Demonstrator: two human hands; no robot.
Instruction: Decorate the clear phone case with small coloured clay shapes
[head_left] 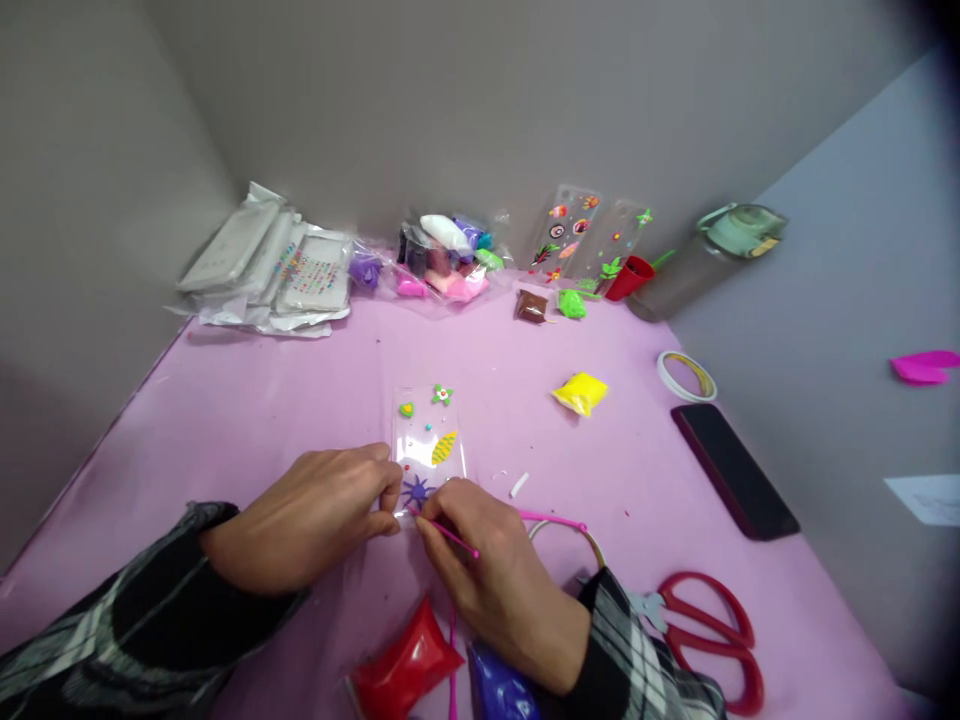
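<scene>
A clear phone case (420, 440) lies flat on the pink table, decorated with a green flower, a yellow and green leaf, small dots and a purple clay shape with thin arms (418, 491). At its lower left edge, my left hand (322, 515) is closed, fingertips pressed on the case. My right hand (499, 570) pinches a thin pink modelling tool (454, 538), its tip at the lower end of the purple shape. Just below my hands rest a red clay packet (409, 665) and a blue clay packet (502, 685).
Red-handled scissors (709, 630), a dark phone (735, 470) and a tape roll (687, 376) lie on the right. Yellow clay (581, 393) sits beyond my right hand. Farther back are packaged cases (262, 265), bagged clay (450, 260), decorated cases (566, 235) and a bottle (705, 260).
</scene>
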